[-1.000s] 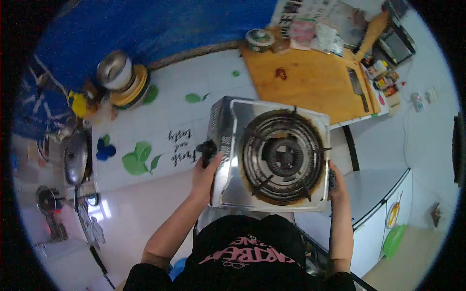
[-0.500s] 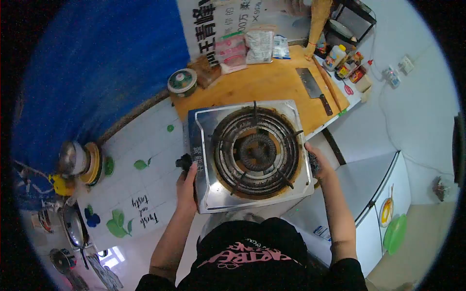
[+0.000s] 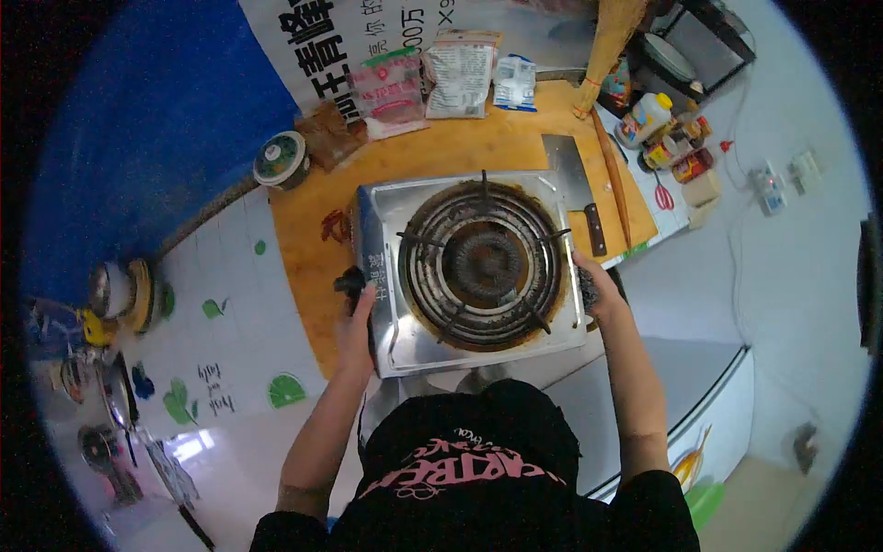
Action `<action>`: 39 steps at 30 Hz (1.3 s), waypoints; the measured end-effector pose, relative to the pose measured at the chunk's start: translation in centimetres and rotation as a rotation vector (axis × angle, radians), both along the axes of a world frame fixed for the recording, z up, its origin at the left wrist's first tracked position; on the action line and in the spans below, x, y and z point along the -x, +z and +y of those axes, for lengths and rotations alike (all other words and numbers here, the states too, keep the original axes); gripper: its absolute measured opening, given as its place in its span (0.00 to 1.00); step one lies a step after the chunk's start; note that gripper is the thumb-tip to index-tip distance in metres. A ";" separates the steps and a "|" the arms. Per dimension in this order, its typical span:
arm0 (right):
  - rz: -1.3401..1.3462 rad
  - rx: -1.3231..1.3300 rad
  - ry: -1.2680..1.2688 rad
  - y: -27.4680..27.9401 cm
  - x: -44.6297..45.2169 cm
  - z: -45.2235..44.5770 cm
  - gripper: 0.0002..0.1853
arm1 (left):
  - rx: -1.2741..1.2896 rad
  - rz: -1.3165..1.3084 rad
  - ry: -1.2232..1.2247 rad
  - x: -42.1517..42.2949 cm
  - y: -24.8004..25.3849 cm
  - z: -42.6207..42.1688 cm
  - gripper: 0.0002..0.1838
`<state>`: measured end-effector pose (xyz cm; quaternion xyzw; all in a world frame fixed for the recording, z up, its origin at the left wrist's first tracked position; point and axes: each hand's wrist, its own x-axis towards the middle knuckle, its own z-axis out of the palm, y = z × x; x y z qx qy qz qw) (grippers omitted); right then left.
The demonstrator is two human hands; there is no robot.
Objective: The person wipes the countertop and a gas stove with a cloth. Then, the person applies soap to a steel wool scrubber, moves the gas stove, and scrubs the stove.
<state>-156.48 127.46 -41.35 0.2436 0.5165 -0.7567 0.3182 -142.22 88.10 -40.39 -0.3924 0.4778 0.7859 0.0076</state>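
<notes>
A single-burner gas stove (image 3: 395,345) with a silver top and a dark round burner is held level in front of my body. My left hand (image 3: 357,336) grips its left side, just below a black knob (image 3: 350,281). At the opposite side my right hand (image 3: 602,293) is closed round the edge, beside a dark rough part; its fingertips are partly hidden. Beneath and beyond the stove lies a wooden board (image 3: 303,267). Some dried red chillies (image 3: 336,225) rest on that board, close to the stove's left corner. The stove partly covers a cleaver (image 3: 572,175) on the right.
Along the back stand several food bags (image 3: 460,78) and a round lidded tub (image 3: 280,160). Sauce bottles (image 3: 644,120) and a straw brush (image 3: 602,60) are at the back right. A rolling pin (image 3: 614,179) lies past the cleaver. Bowls and pans (image 3: 115,386) sit far left.
My view has turned, so the board and bags appear further left. The stove, still in both hands, now sits further over the board and covers part of the cleaver. Red chillies have come into view.
</notes>
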 end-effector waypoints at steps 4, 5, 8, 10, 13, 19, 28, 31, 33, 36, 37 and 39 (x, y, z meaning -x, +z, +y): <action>0.185 -0.005 0.099 -6.0 3.3 3.0 0.22 | -0.008 0.022 0.095 -1.1 -2.2 1.3 0.36; 0.191 0.142 0.174 1.6 2.0 -0.3 0.20 | 0.036 0.096 0.130 -1.7 -3.8 1.0 0.33; 0.188 0.117 0.211 1.9 2.9 -0.9 0.20 | 0.010 0.078 0.109 -1.7 -1.8 1.1 0.29; 0.074 0.118 0.230 2.0 3.8 -1.3 0.20 | 0.029 0.061 0.157 -1.8 -1.3 1.7 0.26; 0.098 0.104 0.278 1.9 4.7 -1.6 0.20 | 0.066 0.045 0.192 -2.0 -0.9 2.2 0.25; 0.071 0.057 0.239 0.9 5.3 -1.7 0.21 | 0.073 -0.045 0.195 -1.1 -2.5 1.2 0.30; 0.184 0.013 0.191 1.0 5.6 0.0 0.21 | -0.054 0.086 0.093 0.8 -3.2 2.2 0.33; 0.300 -0.143 0.179 0.2 6.0 0.4 0.18 | -0.020 0.012 0.093 1.0 -3.4 2.0 0.34; 0.444 -0.302 0.095 0.7 5.8 0.9 0.17 | 0.012 0.044 0.059 0.9 -2.6 2.7 0.30; 0.484 -0.362 0.002 2.5 5.1 2.9 0.16 | 0.047 -0.023 0.016 1.0 -6.4 0.8 0.38; 0.559 -0.576 0.072 1.5 6.0 4.2 0.19 | 0.041 -0.023 0.012 1.2 -5.1 1.4 0.38; 0.574 -0.861 0.277 1.5 6.3 5.8 0.19 | 0.097 -0.023 0.081 0.9 -2.5 3.0 0.40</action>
